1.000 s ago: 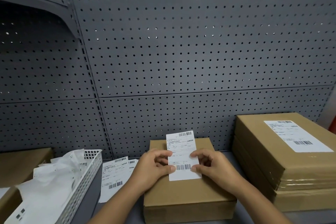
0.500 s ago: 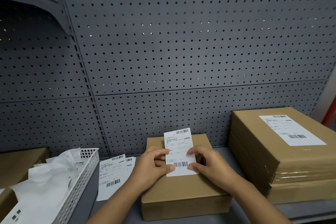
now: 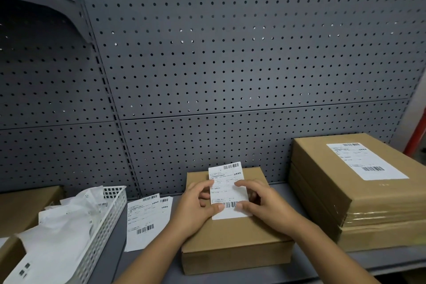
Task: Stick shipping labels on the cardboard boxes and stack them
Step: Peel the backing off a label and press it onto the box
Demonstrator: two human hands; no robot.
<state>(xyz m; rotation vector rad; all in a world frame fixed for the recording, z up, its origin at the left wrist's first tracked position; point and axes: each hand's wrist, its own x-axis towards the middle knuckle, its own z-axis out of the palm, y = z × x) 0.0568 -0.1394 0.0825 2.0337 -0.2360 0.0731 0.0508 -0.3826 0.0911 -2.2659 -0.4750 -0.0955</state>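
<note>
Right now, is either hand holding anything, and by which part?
The shipping label, over the cardboard box. The left hand pinches its left edge and the right hand its right edge, thumbs near the lower barcode.

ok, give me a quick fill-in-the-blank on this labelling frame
1. The left hand and right hand pinch one ____ over the middle box.
2. The labelled stack stands to that box's ____.
3. Loose labels lie between that box and the white ____.
Missing: label; right; basket.
</note>
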